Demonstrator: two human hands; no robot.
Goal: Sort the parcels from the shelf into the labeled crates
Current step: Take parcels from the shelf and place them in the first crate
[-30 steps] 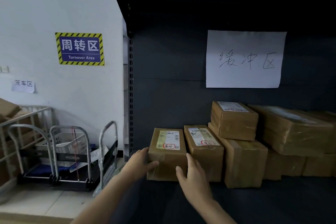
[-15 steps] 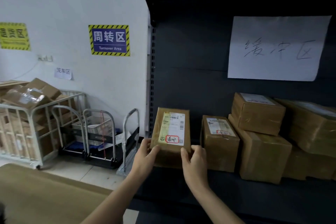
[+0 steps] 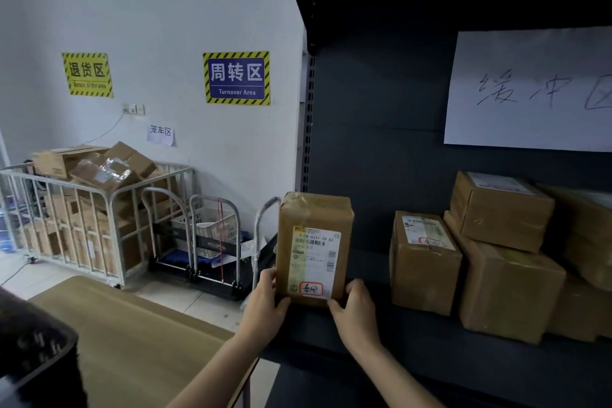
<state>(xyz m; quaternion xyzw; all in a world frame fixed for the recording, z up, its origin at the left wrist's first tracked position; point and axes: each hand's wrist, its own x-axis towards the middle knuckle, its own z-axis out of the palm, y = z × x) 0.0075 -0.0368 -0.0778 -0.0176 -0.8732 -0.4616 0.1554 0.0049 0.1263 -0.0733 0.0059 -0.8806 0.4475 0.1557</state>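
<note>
Dark grey steel shelf unit [image 3: 414,361], right half of view: holding bay for parcels awaiting sorting, with a white paper sheet bearing handwritten characters [image 3: 530,93] taped to its back panel. Silver wire cage trolley [image 3: 76,228], against the white wall at left: filled above its rail with loose brown cardboard cartons, some open. Tan flat-topped counter [image 3: 132,341], lower left, just beside the shelf end, probably the working surface for sorting; a black object [image 3: 33,361] at its near corner may be a crate, but this cannot be told, and no labelled crate is plainly in view. Stack of taped brown cardboard parcels [image 3: 506,291], right end of shelf: small boxes on larger ones, labels up for reading. Folded silver hand trolleys [image 3: 195,235], beside the cage, with a white plastic basket [image 3: 212,228] among them; contents unclear. Brown tape-wrapped cardboard parcel [image 3: 314,215], the item in hand: upright at the shelf's left end, well apart from the stack, printed label [image 3: 314,262] turned toward the wearer, presumably so the red-ringed destination mark can be read; whether its base clears the shelf is unclear. Left hand [image 3: 265,305]: grips the lower left corner. Right hand [image 3: 356,311]: grips the lower right corner.
</note>
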